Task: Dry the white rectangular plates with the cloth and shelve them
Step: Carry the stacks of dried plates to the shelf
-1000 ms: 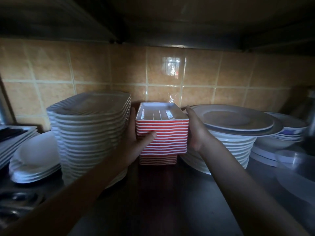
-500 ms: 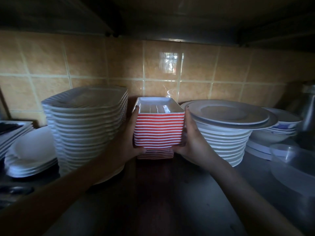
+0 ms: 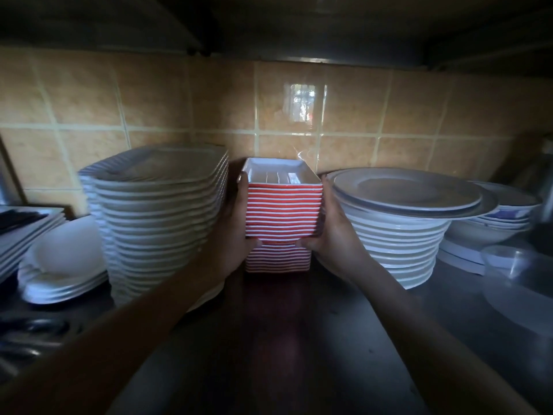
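The shelving step is in hand. The left hand [image 3: 236, 235] and right hand [image 3: 332, 235] clasp a batch of rectangular plates [image 3: 282, 211], white inside and red-striped outside. The fingers lie along its sides and the thumbs hook its near bottom edge. It sits over a lower pile [image 3: 278, 260] on the shelf [image 3: 299, 339], between a tall plate stack [image 3: 155, 217] on the left and round plates [image 3: 398, 235] on the right. Whether it already rests there is unclear. The next move likely calls for squaring it and freeing the thumbs gently. No cloth shows.
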`<state>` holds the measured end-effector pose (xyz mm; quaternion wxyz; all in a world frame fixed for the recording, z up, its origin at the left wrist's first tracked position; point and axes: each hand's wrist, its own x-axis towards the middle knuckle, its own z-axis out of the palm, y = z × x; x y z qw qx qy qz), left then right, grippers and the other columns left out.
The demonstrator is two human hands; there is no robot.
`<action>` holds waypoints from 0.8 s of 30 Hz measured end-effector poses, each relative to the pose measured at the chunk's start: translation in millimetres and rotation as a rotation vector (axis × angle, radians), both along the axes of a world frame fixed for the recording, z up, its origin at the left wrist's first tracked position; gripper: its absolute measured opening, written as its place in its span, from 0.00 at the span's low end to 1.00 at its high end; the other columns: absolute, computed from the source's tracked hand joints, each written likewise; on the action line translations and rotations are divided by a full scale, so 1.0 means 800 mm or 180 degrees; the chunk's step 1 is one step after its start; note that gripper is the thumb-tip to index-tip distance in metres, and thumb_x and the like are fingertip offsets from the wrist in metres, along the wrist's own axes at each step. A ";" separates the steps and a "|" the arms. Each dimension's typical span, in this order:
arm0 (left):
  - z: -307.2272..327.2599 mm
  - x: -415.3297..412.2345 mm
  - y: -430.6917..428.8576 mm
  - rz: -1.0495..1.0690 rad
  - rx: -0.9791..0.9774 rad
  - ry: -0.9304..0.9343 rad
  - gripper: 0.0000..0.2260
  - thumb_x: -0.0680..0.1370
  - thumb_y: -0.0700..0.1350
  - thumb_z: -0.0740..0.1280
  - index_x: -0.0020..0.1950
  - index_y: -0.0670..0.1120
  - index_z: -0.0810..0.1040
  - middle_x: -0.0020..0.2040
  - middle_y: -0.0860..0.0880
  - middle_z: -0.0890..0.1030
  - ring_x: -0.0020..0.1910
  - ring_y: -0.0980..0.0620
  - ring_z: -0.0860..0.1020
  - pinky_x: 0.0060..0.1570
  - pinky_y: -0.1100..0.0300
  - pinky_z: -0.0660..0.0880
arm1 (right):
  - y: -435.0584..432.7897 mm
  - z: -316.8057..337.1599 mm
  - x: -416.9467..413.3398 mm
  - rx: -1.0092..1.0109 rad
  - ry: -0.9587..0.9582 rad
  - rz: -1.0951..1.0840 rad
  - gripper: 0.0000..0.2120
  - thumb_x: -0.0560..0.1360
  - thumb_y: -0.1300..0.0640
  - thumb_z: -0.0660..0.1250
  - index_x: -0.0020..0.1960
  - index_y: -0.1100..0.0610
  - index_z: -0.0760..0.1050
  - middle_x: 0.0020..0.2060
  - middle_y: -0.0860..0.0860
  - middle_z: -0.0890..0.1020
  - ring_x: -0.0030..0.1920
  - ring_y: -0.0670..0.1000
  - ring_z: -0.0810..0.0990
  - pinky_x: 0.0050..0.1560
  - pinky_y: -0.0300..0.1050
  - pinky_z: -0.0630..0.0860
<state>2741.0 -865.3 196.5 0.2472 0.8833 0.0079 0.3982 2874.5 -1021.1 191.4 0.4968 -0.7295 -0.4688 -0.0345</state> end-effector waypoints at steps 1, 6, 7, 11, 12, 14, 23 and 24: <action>0.000 0.002 -0.001 0.0034 -0.0033 -0.0012 0.49 0.67 0.30 0.73 0.72 0.46 0.39 0.71 0.54 0.47 0.72 0.57 0.47 0.66 0.77 0.44 | 0.002 0.000 0.001 -0.0003 0.0063 0.0012 0.56 0.65 0.65 0.77 0.77 0.45 0.41 0.68 0.53 0.68 0.70 0.53 0.67 0.66 0.56 0.70; -0.006 0.012 -0.004 0.0306 -0.0165 0.0057 0.48 0.69 0.29 0.69 0.73 0.51 0.38 0.75 0.51 0.49 0.74 0.56 0.50 0.67 0.75 0.47 | 0.009 -0.002 0.004 -0.0041 -0.0187 -0.0256 0.51 0.68 0.65 0.74 0.76 0.45 0.43 0.73 0.42 0.56 0.71 0.41 0.58 0.71 0.41 0.61; -0.006 0.015 -0.005 0.0351 -0.0182 0.0075 0.48 0.69 0.29 0.69 0.73 0.52 0.38 0.77 0.49 0.50 0.75 0.54 0.50 0.67 0.72 0.48 | 0.011 -0.003 0.005 -0.0053 -0.0074 -0.0266 0.52 0.68 0.65 0.74 0.77 0.45 0.42 0.74 0.47 0.60 0.72 0.46 0.61 0.71 0.44 0.62; -0.011 0.024 -0.006 0.0432 -0.0189 0.0049 0.46 0.69 0.28 0.67 0.74 0.49 0.40 0.77 0.47 0.50 0.76 0.51 0.51 0.69 0.70 0.47 | 0.020 -0.007 0.007 -0.0178 -0.0114 -0.0501 0.54 0.67 0.63 0.74 0.77 0.47 0.38 0.67 0.54 0.70 0.66 0.55 0.71 0.65 0.58 0.70; -0.013 0.026 -0.005 0.0479 -0.0219 0.0057 0.45 0.69 0.28 0.67 0.75 0.48 0.40 0.77 0.46 0.51 0.76 0.50 0.51 0.71 0.67 0.47 | 0.021 -0.009 0.008 -0.0191 -0.0193 -0.0577 0.53 0.67 0.62 0.74 0.77 0.47 0.39 0.66 0.54 0.71 0.66 0.55 0.72 0.64 0.57 0.70; -0.016 0.029 -0.004 0.0546 -0.0268 0.0056 0.45 0.70 0.29 0.66 0.75 0.49 0.40 0.77 0.45 0.52 0.75 0.49 0.52 0.72 0.62 0.49 | 0.022 -0.012 0.009 -0.0172 -0.0296 -0.0683 0.53 0.67 0.61 0.74 0.77 0.45 0.40 0.65 0.53 0.72 0.64 0.54 0.73 0.63 0.54 0.71; -0.023 0.034 -0.001 0.0504 -0.0348 -0.0029 0.46 0.69 0.28 0.66 0.73 0.54 0.39 0.76 0.45 0.55 0.74 0.51 0.56 0.66 0.74 0.47 | 0.025 -0.016 0.011 -0.0123 -0.0297 -0.0770 0.56 0.67 0.60 0.74 0.74 0.39 0.34 0.67 0.53 0.72 0.65 0.54 0.73 0.63 0.53 0.72; -0.024 0.034 -0.001 0.0525 -0.0335 -0.0042 0.46 0.69 0.29 0.66 0.72 0.54 0.39 0.76 0.45 0.56 0.73 0.53 0.56 0.65 0.76 0.46 | 0.025 -0.016 0.011 -0.0133 -0.0275 -0.0765 0.55 0.68 0.60 0.74 0.74 0.41 0.34 0.68 0.53 0.71 0.65 0.54 0.73 0.63 0.53 0.71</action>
